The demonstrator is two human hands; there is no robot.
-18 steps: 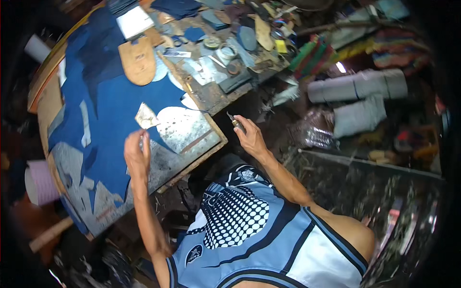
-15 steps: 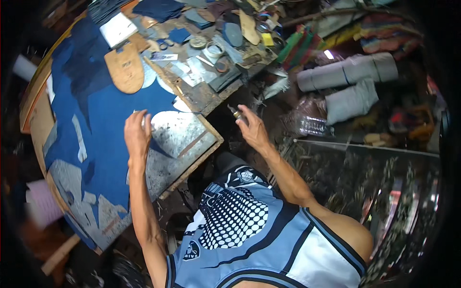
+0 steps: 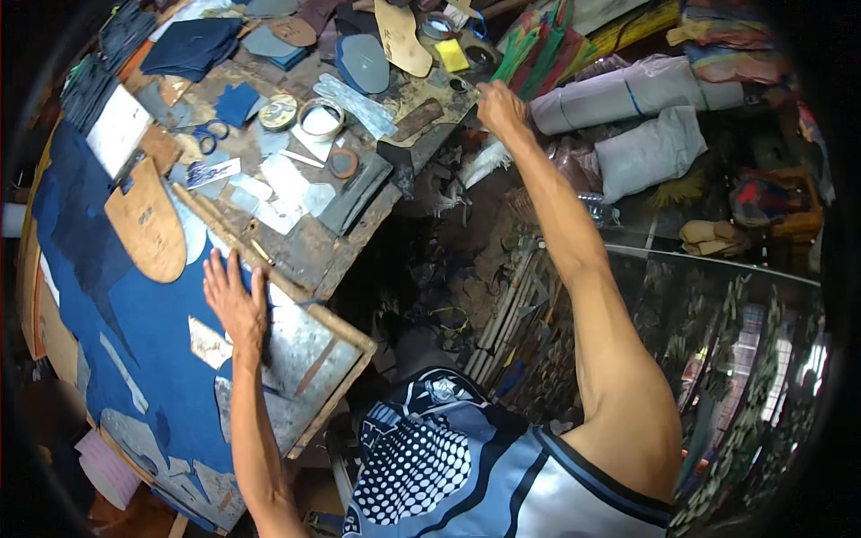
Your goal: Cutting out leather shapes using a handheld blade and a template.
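My left hand [image 3: 235,300] lies flat with fingers spread on a large blue sheet of material [image 3: 166,345], beside the wooden strip along the bench's inner edge. Close to its wrist is a whitish irregular patch [image 3: 211,342]. My right arm stretches far forward, and my right hand [image 3: 504,112] is at the bench's far right corner with its fingers curled together. What these fingers hold, if anything, is too small to make out. A small dark ring-shaped thing [image 3: 458,85] is just left of them. A tan sole-shaped template [image 3: 148,220] rests on the blue sheet.
On the bench are blue-handled scissors [image 3: 212,134], a roll of tape [image 3: 321,118], a round tin [image 3: 278,112], a yellow block [image 3: 452,56] and a grey sole-shaped piece [image 3: 362,64]. Wrapped rolls [image 3: 628,94] and a pale sack [image 3: 650,154] lie right of my arm.
My right hand, earlier holding a small pointed tool near my body, has reached forward to the far corner. My left hand has flattened onto the blue sheet. The view has shifted.
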